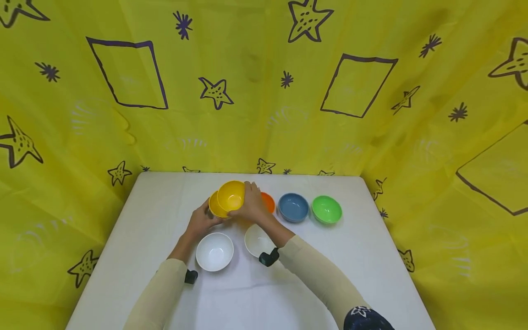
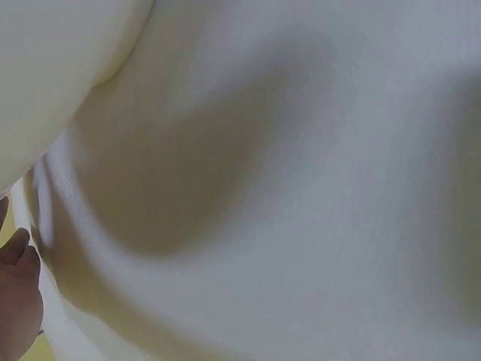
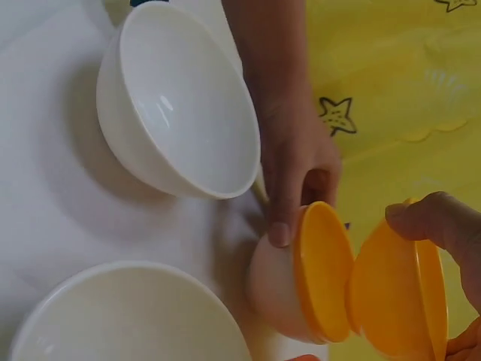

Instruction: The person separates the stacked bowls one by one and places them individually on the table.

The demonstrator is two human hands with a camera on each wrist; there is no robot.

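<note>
Two yellow bowls are held up over the table's far left part. My left hand (image 1: 202, 221) grips the left yellow bowl (image 1: 213, 206) by its side, thumb near the rim. My right hand (image 1: 252, 205) holds the other yellow bowl (image 1: 232, 196) by its rim, overlapping the first. In the right wrist view, the left yellow bowl (image 3: 325, 274) looks pale outside; I cannot tell whether it sits inside another bowl. The right yellow bowl (image 3: 392, 289) is tilted, its base against or very near the left one's opening. Only some fingers (image 2: 19, 263) show in the left wrist view.
Nearer me stand two white bowls, a left white bowl (image 1: 214, 252) and a right white bowl (image 1: 255, 239) partly under my right forearm. An orange bowl (image 1: 269, 202), half hidden, a blue bowl (image 1: 293, 207) and a green bowl (image 1: 327, 209) line the white table (image 1: 354, 275). Yellow curtains (image 1: 255, 128) surround it.
</note>
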